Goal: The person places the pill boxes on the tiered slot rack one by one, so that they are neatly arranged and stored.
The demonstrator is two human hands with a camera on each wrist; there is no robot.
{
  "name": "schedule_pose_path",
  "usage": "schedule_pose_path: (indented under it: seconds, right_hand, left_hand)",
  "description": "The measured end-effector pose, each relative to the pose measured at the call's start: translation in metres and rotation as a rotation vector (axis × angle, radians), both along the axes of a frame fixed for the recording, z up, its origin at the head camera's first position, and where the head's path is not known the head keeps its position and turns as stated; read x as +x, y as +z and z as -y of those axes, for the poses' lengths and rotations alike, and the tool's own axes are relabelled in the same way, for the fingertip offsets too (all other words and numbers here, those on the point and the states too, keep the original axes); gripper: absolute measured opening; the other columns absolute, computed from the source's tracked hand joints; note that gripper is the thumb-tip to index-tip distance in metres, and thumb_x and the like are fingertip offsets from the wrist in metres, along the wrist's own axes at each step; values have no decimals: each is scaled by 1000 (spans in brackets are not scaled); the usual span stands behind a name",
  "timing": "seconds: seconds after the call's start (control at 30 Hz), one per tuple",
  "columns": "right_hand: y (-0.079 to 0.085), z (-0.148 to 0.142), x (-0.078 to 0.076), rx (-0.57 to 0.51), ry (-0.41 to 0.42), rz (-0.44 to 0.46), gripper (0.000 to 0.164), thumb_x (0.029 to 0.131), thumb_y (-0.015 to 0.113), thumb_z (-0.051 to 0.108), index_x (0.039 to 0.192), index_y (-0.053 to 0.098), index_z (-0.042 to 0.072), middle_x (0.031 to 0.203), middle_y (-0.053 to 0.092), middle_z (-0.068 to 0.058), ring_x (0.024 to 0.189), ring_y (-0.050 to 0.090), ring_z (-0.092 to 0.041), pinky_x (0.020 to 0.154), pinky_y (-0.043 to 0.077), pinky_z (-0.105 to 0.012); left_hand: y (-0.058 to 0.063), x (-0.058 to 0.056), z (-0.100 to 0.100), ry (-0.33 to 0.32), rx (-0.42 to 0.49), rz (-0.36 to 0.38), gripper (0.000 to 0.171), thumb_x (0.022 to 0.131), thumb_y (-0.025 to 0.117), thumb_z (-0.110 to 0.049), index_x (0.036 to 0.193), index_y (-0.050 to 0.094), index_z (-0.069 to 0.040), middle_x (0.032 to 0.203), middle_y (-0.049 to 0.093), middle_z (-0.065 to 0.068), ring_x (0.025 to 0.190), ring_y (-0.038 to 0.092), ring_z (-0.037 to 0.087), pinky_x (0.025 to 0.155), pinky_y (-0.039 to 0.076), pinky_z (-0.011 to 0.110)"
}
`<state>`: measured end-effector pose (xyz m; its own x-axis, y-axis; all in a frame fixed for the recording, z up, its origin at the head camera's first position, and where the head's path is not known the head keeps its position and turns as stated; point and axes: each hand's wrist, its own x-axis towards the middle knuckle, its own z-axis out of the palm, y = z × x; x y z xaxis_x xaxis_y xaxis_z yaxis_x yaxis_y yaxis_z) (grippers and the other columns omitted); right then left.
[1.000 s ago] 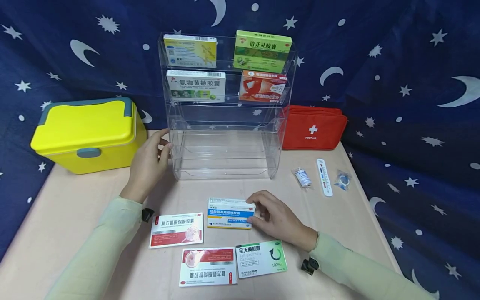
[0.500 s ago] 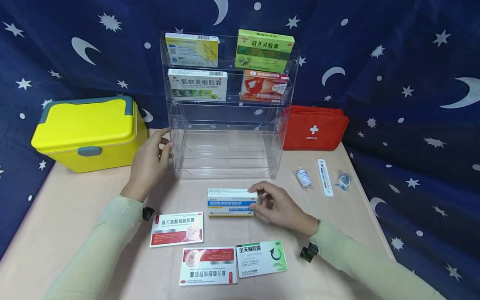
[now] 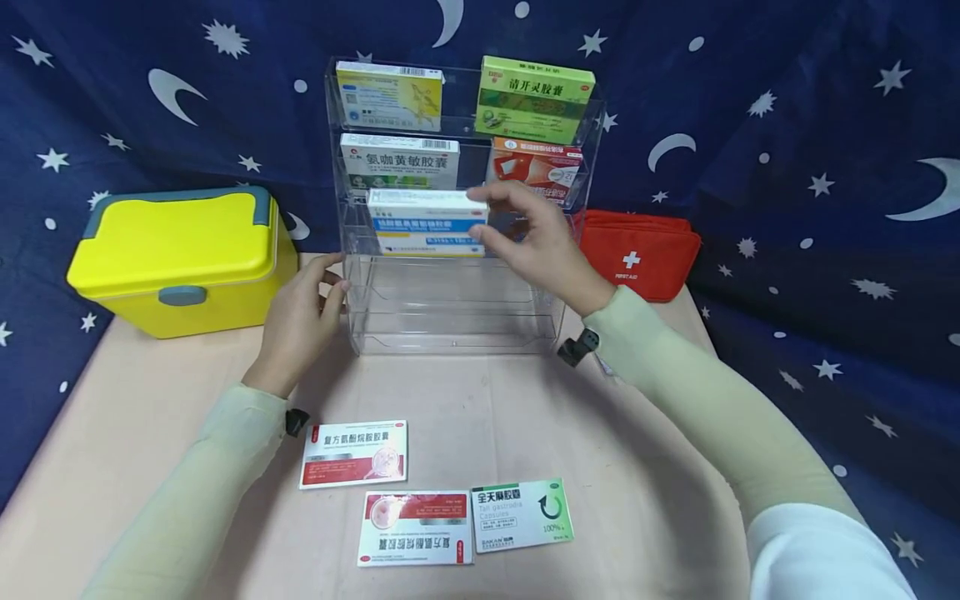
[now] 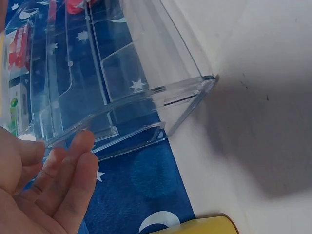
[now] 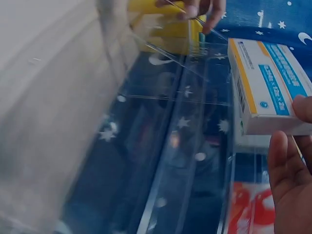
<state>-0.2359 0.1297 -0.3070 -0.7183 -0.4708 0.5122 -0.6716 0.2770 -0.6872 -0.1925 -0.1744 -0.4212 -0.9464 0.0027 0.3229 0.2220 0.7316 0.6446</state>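
In the head view my right hand pinches a white, blue and yellow medicine box by its right end, thumb on the front face. The box is held up before the clear acrylic display rack, at the height of its middle tier and below two filled tiers. The right wrist view shows the blue-striped medicine box close up, tilted, between thumb and fingers. My left hand rests its fingertips against the rack's left side; in the left wrist view the left hand has loosely bent fingers at the clear side panel.
Yellow box, green box, white box and red box stand in the upper tiers. A yellow case and red first-aid pouch flank the rack. Red-white boxes and a green-white box lie in front.
My right hand has lifted the blue-striped medicine box off the table and carried it up and slightly left to the rack. The left hand has stayed at the rack's side.
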Motion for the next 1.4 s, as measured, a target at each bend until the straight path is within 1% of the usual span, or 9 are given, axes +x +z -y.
schedule_pose_path:
  seconds: [0.17,0.33,0.53,0.73,0.83,1.0,1.2,1.3,1.4]
  right_hand:
    - [-2,21,-35,32,-26,-85,40,94,72,4,133,63,7,118,63,-4,102,56,-20,78,52,-42]
    - [-7,28,-49,14,-30,-141,39,94,74,11,133,65,11,118,63,5,102,55,-14,76,47,-41]
    - [-16,32,-48,102,-16,-131,40,94,75,16,133,65,14,114,63,8,99,56,-13,67,50,-33]
    - [-29,34,-50,212,-29,-125,38,95,74,14,132,65,13,123,64,3,101,61,-12,83,51,-29]
    - [-34,35,-52,224,-35,-123,38,95,73,14,132,64,12,125,64,3,102,62,-11,87,51,-31]
    - [-39,33,-53,231,-32,-137,38,96,72,15,133,63,13,127,63,2,103,61,-10,85,53,-37]
    - [-43,29,-49,253,-59,-159,38,96,72,15,133,62,13,130,58,1,105,60,-12,77,52,-29]
    - [-45,28,-43,257,-104,-224,39,96,73,16,133,62,13,134,52,-2,116,54,-15,90,49,-29]
    - [-44,22,-31,230,-145,-278,36,95,73,17,129,64,11,133,50,-5,121,47,-17,101,43,-32]
  left_hand:
    - [6,0,1,20,84,53,38,103,60,-17,139,56,-6,109,66,12,78,66,28,71,54,43]
    - [9,0,4,37,162,59,32,101,62,-15,131,61,-4,108,65,11,87,63,30,75,53,43]
    - [11,-1,4,37,173,60,31,101,63,-15,129,61,-3,107,66,12,85,64,31,75,54,42]
    - [10,-1,2,24,158,70,32,101,63,-14,131,60,-3,108,66,12,84,65,29,74,55,42]
    - [10,-1,2,23,158,80,32,102,63,-15,132,60,-4,109,66,13,85,65,30,75,55,43]
    - [9,-1,2,21,160,84,33,102,62,-15,133,59,-4,109,66,12,85,65,30,76,56,44]
    - [8,-2,1,10,154,86,33,103,62,-15,134,58,-5,109,66,12,86,66,30,76,56,45]
    - [8,-1,1,6,157,82,33,103,62,-16,134,58,-5,109,66,13,86,66,31,76,56,47]
    - [8,-1,1,3,160,78,33,103,62,-17,133,59,-5,108,66,14,86,66,31,76,56,46]
